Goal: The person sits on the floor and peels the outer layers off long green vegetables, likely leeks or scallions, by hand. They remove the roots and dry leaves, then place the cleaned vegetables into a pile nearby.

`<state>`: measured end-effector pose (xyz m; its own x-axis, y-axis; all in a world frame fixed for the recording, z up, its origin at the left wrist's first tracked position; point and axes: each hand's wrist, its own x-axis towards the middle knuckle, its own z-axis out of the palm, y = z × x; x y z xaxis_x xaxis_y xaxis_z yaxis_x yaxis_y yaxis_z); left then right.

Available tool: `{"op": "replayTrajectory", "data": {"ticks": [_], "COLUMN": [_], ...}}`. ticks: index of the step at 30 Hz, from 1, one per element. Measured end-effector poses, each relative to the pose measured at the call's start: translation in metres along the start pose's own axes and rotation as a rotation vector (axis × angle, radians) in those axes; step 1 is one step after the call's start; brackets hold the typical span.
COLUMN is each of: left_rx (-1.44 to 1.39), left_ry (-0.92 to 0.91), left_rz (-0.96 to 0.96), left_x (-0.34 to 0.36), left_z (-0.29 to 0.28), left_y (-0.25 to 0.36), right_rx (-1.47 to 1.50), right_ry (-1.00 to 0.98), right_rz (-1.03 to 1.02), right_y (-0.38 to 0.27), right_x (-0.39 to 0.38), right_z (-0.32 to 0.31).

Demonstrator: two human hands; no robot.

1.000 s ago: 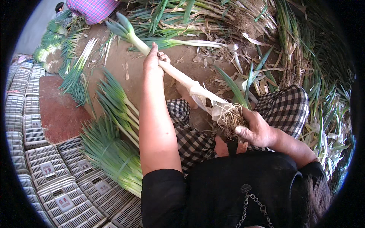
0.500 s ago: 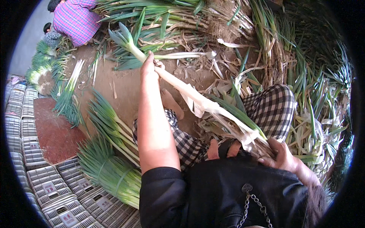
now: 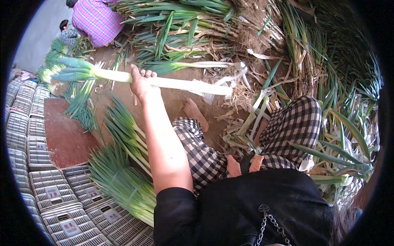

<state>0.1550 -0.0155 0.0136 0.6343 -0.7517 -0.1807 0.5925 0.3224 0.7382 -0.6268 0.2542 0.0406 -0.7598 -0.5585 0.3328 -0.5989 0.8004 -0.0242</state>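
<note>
And there it is: down at the lower edge, past the black shirt (image 3: 246,197) and the checked trousers (image 3: 201,149), the right hand is gone from the frame. A half-second ago it was seen at the root end; now only what looks like its arm (image 3: 369,186) is shown at the right rim, and what is gripped by it cannot be told.

Beside the trousers, at lower left, the tied bundle (image 3: 123,184) is left lying, with loose leeks (image 3: 133,135) just above it.

Further up, the stalk (image 3: 184,85) is held by the left hand (image 3: 141,84), thumb and fingers wrapped around the white shaft. It has been swung nearly level across the upper left and middle: green top at upper left, pale end near the upper middle. The ragged skin that was trailed along it has been pulled away, and a smooth white length is shown. The stripping of this stalk can be judged all but done. A pale flap (image 3: 207,98) is seen beneath the shaft; whether it is still attached cannot be made out, nor whether the roots (image 3: 242,98) behind the end belong to it.

Peelings (image 3: 342,192) are strewn at lower right. Farther off, the heap (image 3: 184,26) is spread across the top, and at upper left a co-worker in plaid (image 3: 96,20) is seen.
</note>
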Motion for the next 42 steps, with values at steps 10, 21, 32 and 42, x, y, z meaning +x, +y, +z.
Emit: {"op": "replayTrajectory", "data": {"ticks": [10, 21, 32, 42], "left_rx": [-0.01, 0.04, 0.125, -0.524], "left_ry": [-0.067, -0.195, -0.199, -0.973], "left_rz": [-0.073, -0.068, -0.06, -0.351], "left_x": [-0.035, -0.061, -0.071, -0.066], "left_z": [0.022, 0.028, 0.037, 0.032], "left_y": [-0.009, 0.009, 0.0, 0.001], "right_rx": [0.737, 0.848, 0.595, 1.156], "right_ry": [-0.471, -1.182, -1.003, -2.233], "right_rz": [-1.375, -1.479, -1.429, -0.719], "right_y": [-0.388, -0.455, -0.455, -0.434], "right_x": [-0.237, -0.281, -0.295, -0.308], "right_z": [-0.077, -0.064, -0.046, -0.036]}}
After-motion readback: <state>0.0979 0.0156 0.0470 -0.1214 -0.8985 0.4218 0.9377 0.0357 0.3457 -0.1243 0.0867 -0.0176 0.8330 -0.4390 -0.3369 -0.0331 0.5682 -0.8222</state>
